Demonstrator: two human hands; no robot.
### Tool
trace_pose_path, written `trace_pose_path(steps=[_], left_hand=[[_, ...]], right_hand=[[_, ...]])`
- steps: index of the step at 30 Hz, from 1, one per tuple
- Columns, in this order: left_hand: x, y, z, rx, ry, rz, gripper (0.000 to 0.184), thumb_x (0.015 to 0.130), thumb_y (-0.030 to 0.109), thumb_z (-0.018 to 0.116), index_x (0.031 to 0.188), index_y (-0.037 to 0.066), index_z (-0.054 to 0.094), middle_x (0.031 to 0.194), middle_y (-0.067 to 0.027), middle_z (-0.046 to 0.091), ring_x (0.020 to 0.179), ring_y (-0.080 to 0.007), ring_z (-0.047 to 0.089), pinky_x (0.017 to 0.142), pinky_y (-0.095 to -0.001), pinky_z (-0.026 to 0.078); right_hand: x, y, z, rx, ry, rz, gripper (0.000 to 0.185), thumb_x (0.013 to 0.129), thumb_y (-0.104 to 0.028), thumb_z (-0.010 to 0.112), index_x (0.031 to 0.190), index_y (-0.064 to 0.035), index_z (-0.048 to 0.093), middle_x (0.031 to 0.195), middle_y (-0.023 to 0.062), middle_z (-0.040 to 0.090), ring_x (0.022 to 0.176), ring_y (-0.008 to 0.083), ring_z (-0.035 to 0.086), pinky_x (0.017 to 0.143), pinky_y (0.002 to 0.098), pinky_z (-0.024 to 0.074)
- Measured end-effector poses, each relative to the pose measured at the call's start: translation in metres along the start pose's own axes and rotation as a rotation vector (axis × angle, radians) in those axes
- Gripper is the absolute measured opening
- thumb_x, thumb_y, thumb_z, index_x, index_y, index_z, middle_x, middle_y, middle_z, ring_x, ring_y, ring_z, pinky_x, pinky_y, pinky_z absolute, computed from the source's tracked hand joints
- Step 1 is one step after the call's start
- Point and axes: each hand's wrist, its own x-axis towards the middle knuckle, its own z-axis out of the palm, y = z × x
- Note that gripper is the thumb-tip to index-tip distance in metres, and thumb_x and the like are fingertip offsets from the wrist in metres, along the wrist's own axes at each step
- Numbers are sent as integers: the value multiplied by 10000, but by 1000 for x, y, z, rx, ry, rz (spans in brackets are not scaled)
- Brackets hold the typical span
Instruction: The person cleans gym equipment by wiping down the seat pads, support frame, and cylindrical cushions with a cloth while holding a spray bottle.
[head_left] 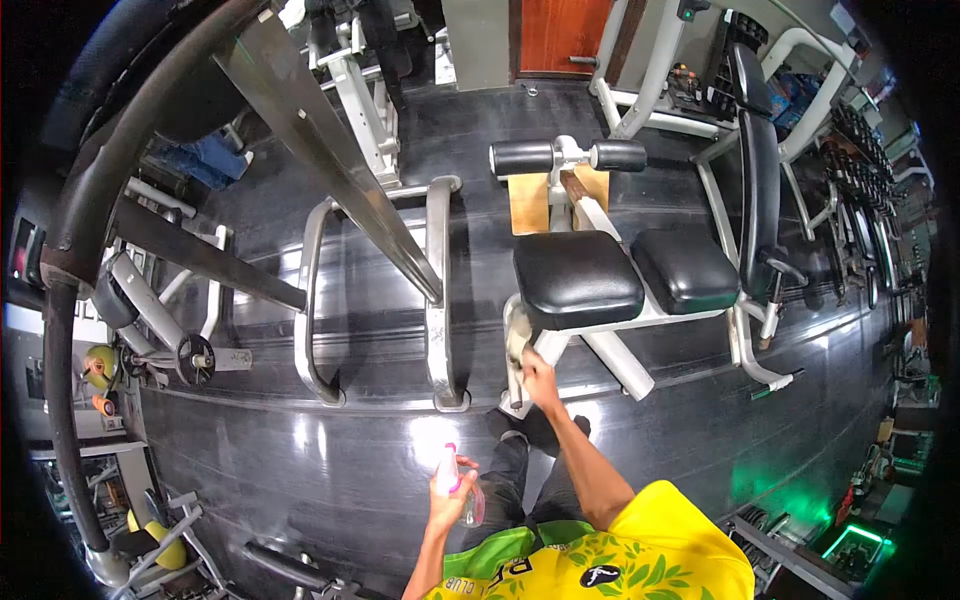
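Observation:
My left hand (452, 490) is wrapped round a clear spray bottle (473, 507) with a pink and white top, low in front of my body. Further forward, my right hand (538, 372) grips a pale cloth (518, 335) against the white frame at the near left end of a bench. Above and beside that hand is the bench's black padded seat (580, 280). A second black pad (685, 270) lies to its right.
Black roller pads (522, 158) stand beyond the seat. To the left are a metal rack frame (437, 290) and a machine with a round plate (195, 358). An upright backrest (760, 180) and dumbbell racks (855, 165) are on the right. A person's legs (205, 158) show at upper left.

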Motion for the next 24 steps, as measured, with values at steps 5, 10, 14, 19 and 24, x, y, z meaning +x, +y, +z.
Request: trace_pose_path(steps=[5,10,14,19,24], left_hand=[[11,-1,6,4,-32,11,259,828,15,606,1065,15,500,932,-70,626,588,-82,570,574,-250,479],[13,18,12,3,-23,16,268,832,12,604,1078,14,497,943,-79,621,592,-84,572,572,-248,479],[7,20,8,-73,25,72,270,834,2,598,1085,17,498,939,-69,621,599,-75,572,573,-243,478],[-3,18,6,-28,75,98,265,842,5,590,1090,18,497,942,-72,618,604,-77,572,578,-242,480],[-17,27,2,-118,164,142,257,846,11,586,1088,18,500,933,-64,620,604,-74,570,579,-242,481]], right_hand=[[-88,-39,-41,-267,-241,-37,348,736,67,490,1058,0,605,1116,226,580,1046,376,562,903,382,455],[-82,-103,-63,-235,-393,-41,402,697,83,505,1082,-15,570,1158,221,550,1086,375,534,924,404,446],[21,-148,-30,-434,-241,-361,479,664,84,550,1129,-32,539,1304,216,439,1168,407,457,942,411,438],[141,-69,43,-1619,-539,-510,345,843,-167,531,1178,-127,606,1233,106,562,1199,306,484,985,516,333],[129,-80,65,-1661,-844,-221,318,930,-237,420,1122,-107,639,1185,83,601,1192,300,493,997,493,331]])
